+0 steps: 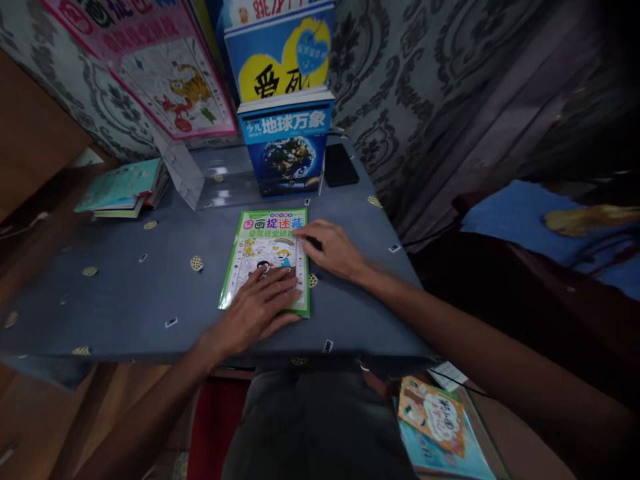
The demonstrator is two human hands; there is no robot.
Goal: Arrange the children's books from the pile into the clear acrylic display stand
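A green-bordered children's picture book (242, 267) lies closed on the cloth-covered table, its illustrated cover facing up. My left hand (260, 303) rests flat on the lower part of that cover, fingers stretched out and slightly apart. At the book's upper right edge is my right hand (333, 247), with curled fingers and the index fingertip touching the cover near the title. Something small and dark (314, 243) shows between the thumb and fingers of that hand; I cannot make out what it is.
Behind the book, a blue book with a globe (290, 157) stands in front of a blue-and-yellow book (280, 63). A pink book (170, 80) leans on a clear stand (183, 173). A black phone (341, 165) lies right, a book stack (123, 187) left. More books (435, 413) sit below.
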